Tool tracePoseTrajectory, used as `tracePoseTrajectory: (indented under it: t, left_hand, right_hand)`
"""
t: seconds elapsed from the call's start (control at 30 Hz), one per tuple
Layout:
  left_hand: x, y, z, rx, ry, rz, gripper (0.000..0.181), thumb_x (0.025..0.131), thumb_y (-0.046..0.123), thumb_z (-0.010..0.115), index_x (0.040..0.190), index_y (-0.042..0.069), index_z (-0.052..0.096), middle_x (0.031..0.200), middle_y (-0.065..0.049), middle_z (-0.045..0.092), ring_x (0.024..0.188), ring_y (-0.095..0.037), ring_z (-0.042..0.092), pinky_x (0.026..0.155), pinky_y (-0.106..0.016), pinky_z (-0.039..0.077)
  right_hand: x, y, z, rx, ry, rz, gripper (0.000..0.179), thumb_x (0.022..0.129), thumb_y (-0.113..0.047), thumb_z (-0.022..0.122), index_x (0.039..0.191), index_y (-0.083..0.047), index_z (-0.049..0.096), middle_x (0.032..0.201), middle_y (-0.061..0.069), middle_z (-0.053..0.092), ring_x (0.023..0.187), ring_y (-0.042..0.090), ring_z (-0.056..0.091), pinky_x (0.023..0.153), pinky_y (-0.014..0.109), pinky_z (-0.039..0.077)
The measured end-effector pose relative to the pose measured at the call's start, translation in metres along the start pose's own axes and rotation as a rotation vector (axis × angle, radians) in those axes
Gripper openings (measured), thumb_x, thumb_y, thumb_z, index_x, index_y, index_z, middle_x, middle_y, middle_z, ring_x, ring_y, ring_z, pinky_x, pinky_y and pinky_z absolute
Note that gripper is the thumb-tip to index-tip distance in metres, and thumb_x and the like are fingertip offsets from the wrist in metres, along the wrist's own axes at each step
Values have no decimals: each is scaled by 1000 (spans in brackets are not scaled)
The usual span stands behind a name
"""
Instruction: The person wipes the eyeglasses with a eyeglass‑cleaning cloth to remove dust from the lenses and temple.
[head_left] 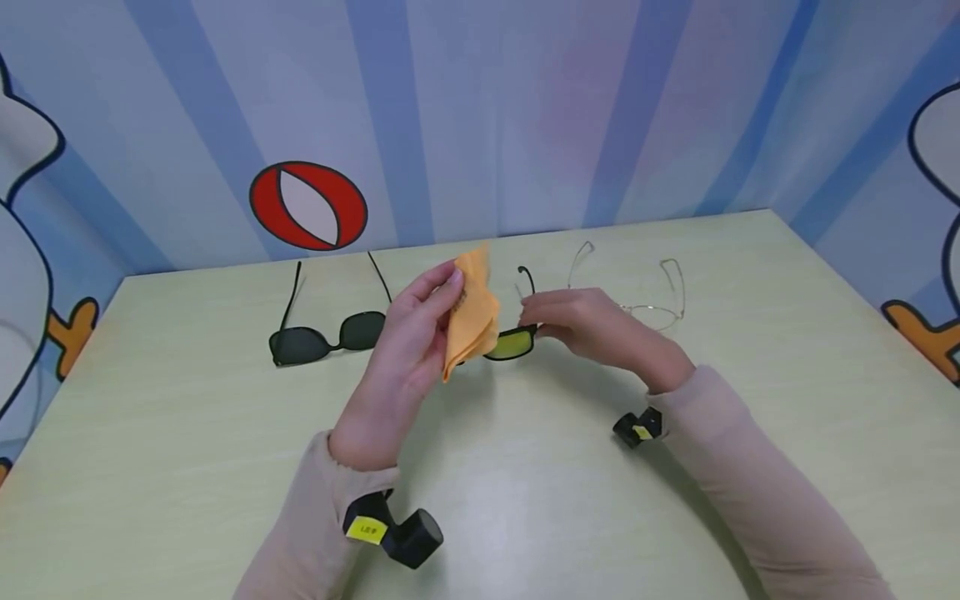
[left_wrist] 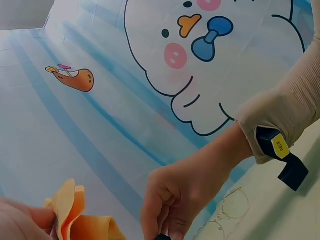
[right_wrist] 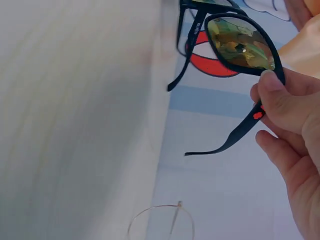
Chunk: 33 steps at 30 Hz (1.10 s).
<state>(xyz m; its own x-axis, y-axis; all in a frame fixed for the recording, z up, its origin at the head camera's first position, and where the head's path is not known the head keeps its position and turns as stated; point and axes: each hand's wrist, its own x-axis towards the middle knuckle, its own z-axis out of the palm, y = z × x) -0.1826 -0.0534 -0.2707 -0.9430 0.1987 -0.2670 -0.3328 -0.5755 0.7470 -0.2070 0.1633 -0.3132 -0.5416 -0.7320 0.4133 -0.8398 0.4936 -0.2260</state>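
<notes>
My left hand (head_left: 408,333) pinches a folded orange cloth (head_left: 472,321) between thumb and fingers. Beside it, my right hand (head_left: 592,329) grips a pair of black-framed sunglasses with yellow mirrored lenses (head_left: 512,343) at one outer corner. In the right wrist view, the thumb lies at the lens edge of these sunglasses (right_wrist: 240,42), and both temples are unfolded. The cloth hides part of the yellow pair from the head camera. The left wrist view shows the cloth (left_wrist: 75,215) at lower left, with the right hand (left_wrist: 182,195) to its right.
Dark sunglasses (head_left: 300,345) rest on the pale table (head_left: 525,500) at left, temples unfolded toward the wall. Thin wire-rimmed glasses (head_left: 683,292) lie behind the right hand, partly hidden. A blue striped backdrop (head_left: 465,125) with cartoon figures stands along the table's far edge.
</notes>
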Motion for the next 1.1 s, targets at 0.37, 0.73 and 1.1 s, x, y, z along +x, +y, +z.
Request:
tracePoseTrajectory:
  t: [0.37, 0.73, 1.1]
  left_hand:
    - [-26, 11, 6, 52, -54, 333, 21, 95, 5, 52, 115, 2, 52, 121, -10, 54, 114, -21, 52, 94, -32, 47]
    - [-45, 14, 7, 297, 35, 826, 21, 91, 7, 60, 110, 0, 60, 107, -13, 63, 99, -27, 58, 85, -34, 51]
    - [-32, -9, 3, 1160, -96, 1541, 14, 84, 1, 66, 97, -4, 67, 103, -15, 68, 101, -24, 64, 91, -31, 49]
  right_hand:
    - [-2, -15, -7, 90, 321, -32, 30, 69, 10, 75, 97, 1, 69, 95, 10, 69, 88, 21, 65, 77, 30, 53]
    - [-1, -40, -30, 181, 436, 141, 23, 73, 10, 72, 95, 4, 69, 89, 10, 69, 79, 15, 64, 70, 17, 51]
    - [11, -64, -22, 300, 486, 176, 18, 79, 8, 68, 96, 4, 68, 91, 8, 68, 79, 13, 65, 73, 24, 55]
